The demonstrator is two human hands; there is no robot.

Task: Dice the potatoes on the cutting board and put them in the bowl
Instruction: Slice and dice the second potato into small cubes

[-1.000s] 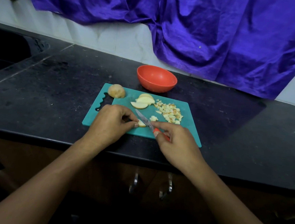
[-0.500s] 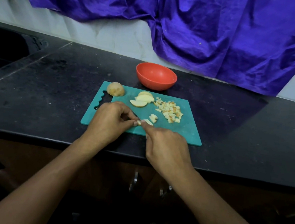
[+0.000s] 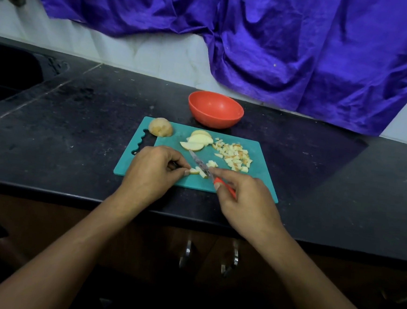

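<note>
The teal cutting board (image 3: pixel 256 183) is lying on the dark surface (image 3: pixel 78 125), close to its front edge. At the board's near edge, the left hand (image 3: pixel 151 172) is pinning down a partly cut potato strip (image 3: pixel 196 171), its fingers (image 3: pixel 180 167) curled and pinching the strip's left end against the board. The right hand (image 3: pixel 245 201) is gripping a knife (image 3: pixel 198 162) by its red handle, the forefinger stretching along the top towards the blade. The blade is angling across the board from the near edge towards the middle and is lying against the strip's right end, where several small cut pieces are sitting.

Just past the knife, near the board's centre, a few loose cubes (image 3: pixel 212 164) are resting. The diced pile (image 3: pixel 234 155) is lying on the board's right half. Three pale slices (image 3: pixel 197 140) are overlapping towards the board's far edge, and a potato half (image 3: pixel 160 127) with its skin on is sitting at the board's far left corner, beside the wavy handle cutout.

The red bowl (image 3: pixel 214 109) is standing on the surface just beyond the board's far edge, holding nothing that shows. A purple cloth (image 3: pixel 279 38) is hanging on the wall behind the board, and two metal cabinet handles (image 3: pixel 187 253) are showing below the board's near edge, under the surface.
</note>
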